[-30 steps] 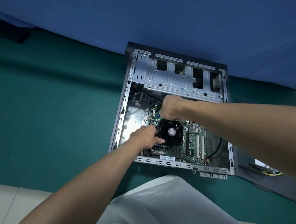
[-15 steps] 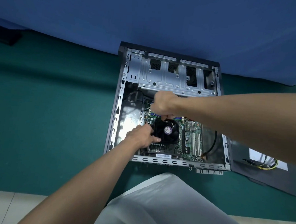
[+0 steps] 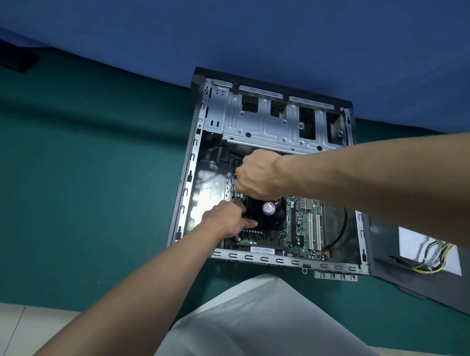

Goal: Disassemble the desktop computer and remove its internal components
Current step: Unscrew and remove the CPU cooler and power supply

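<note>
Because the CPU cooler (image 3: 269,208) looks stiff, the left hand (image 3: 226,218) grips its frame. The right hand (image 3: 258,176) curls, grasp hidden.

Blue backdrop (image 3: 236,28), perhaps cloth, behind a green surface (image 3: 79,169); pale tiled floor (image 3: 2,329) below.

I had free case floor (image 3: 210,193) on the left, drive cage (image 3: 269,128) blocked the far end, cooler fan (image 3: 268,216) hogged the middle
</note>
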